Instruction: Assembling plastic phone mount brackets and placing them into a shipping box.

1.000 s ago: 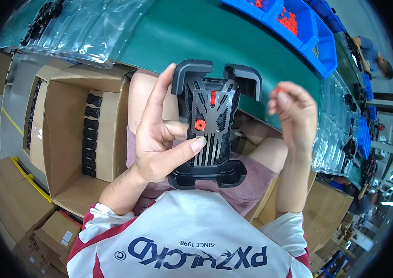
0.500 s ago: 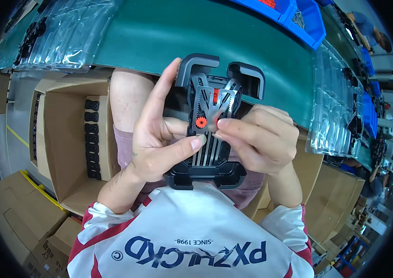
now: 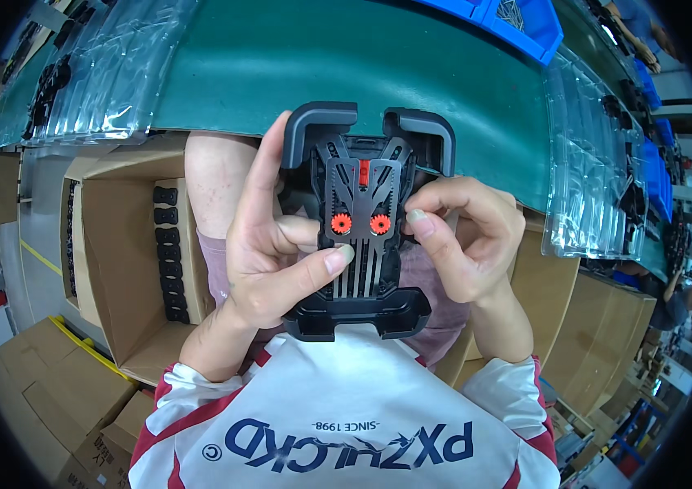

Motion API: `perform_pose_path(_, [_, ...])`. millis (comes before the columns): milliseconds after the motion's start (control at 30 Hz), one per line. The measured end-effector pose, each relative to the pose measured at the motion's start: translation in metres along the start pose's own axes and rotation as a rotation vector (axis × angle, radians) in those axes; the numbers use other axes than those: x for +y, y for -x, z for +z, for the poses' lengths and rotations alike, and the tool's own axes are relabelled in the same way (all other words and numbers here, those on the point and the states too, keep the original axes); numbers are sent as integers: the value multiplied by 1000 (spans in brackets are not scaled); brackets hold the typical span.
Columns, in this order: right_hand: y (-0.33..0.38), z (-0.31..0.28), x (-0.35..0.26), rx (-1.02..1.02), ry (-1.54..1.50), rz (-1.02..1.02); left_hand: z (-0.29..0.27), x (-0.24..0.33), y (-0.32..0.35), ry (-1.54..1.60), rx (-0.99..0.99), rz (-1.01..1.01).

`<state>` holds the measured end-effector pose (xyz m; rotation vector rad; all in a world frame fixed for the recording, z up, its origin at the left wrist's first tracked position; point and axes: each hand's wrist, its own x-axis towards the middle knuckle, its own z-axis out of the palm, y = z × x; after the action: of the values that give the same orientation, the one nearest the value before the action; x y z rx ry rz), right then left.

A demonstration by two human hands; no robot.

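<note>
A black phone holder with a grey metal plate, silver rods and corner claws is held upright in front of my shirt. Two red gears, the left gear and the right gear, sit side by side on the plate, below a small red piece. My left hand grips the holder from the left, its thumb across the lower plate and its forefinger stretched up along the claw. My right hand is closed at the holder's right edge, thumb and forefinger tips close together; its other fingers are partly hidden.
A green table lies ahead, with clear plastic trays at left and more trays at right. A blue bin of metal parts stands at the far edge. An open carton with black parts is beside my leg.
My right fingers have moved off the plate to the holder's right edge, uncovering the right red gear. The holder has shifted slightly left in view.
</note>
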<state>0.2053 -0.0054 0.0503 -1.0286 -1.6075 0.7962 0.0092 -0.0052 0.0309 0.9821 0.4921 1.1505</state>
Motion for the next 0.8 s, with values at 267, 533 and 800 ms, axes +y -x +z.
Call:
perform_pose_path(267, [-11, -2, 2, -187, 299, -258, 6, -7, 1, -137, 85, 31])
perform_pose_path(533, [-10, 1, 9, -181, 278, -290, 6, -1, 2, -96, 83, -30])
perform_pose_path(800, [0, 5, 0, -31, 26, 44, -3, -1, 5, -80, 13, -58])
